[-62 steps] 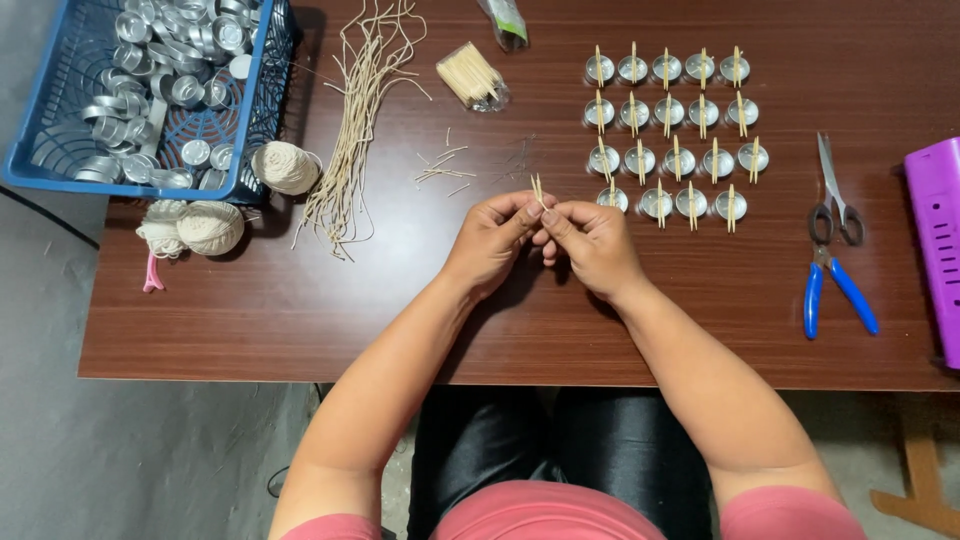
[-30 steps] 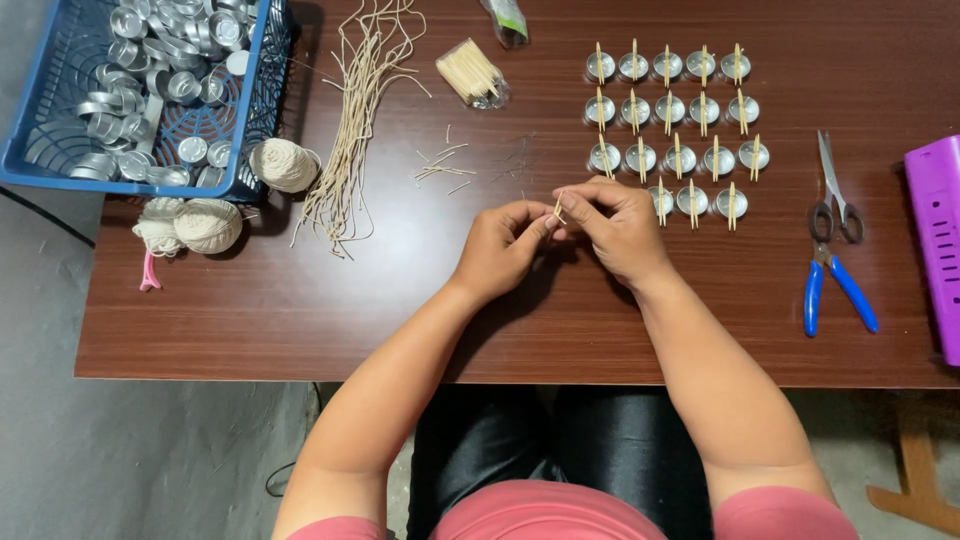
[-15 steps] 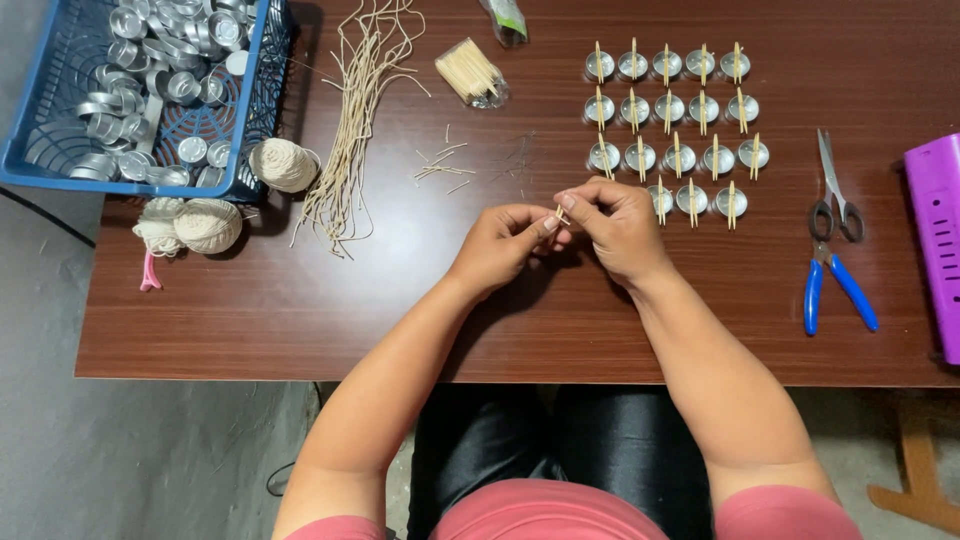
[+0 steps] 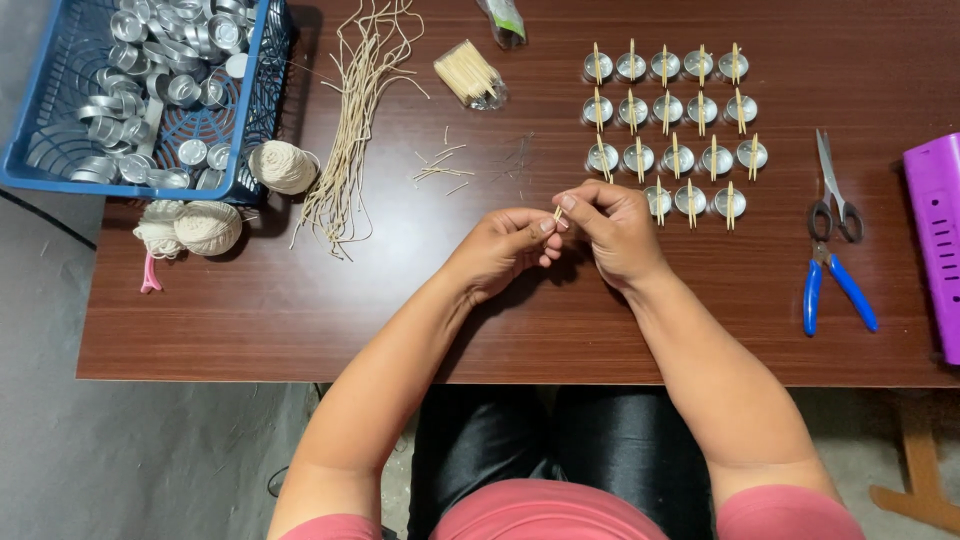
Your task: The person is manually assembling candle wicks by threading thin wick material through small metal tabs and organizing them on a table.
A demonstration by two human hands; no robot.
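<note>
Head view, looking down on a brown wooden desk (image 4: pixel 300 310). The left hand (image 4: pixel 500 250) and the right hand (image 4: pixel 615 228) are brought together above the middle of the desk, their fingertips touching. A short pale wick piece (image 4: pixel 558 212) is pinched between the thumb and forefinger tips of both hands; only its small upper end is seen, and the rest is hidden by the fingers (image 4: pixel 545 226). The remaining fingers of each hand are curled inward.

Just beyond the right hand, toward the far right part of the desk, small round metal cups (image 4: pixel 668 108) are laid out in rows, each crossed by a thin wooden stick. Near the right edge, a pair of scissors (image 4: pixel 835 195) is placed above blue-handled pliers (image 4: pixel 838 285), and a purple box (image 4: pixel 940 250) is cut off by the frame at that edge.

At the far left corner a blue plastic basket (image 4: pixel 35 165) is filled with empty metal cups. A bundle of long cut wick strands (image 4: pixel 355 120) is spread beside it, and a ball of pale twine (image 4: pixel 284 166) is seen touching the basket's near wall. Two more twine balls (image 4: pixel 205 227) are set at the left edge. A clear packet of wooden sticks (image 4: pixel 470 75) lies near the far edge, with short wick offcuts (image 4: pixel 440 170) scattered nearer the hands.
</note>
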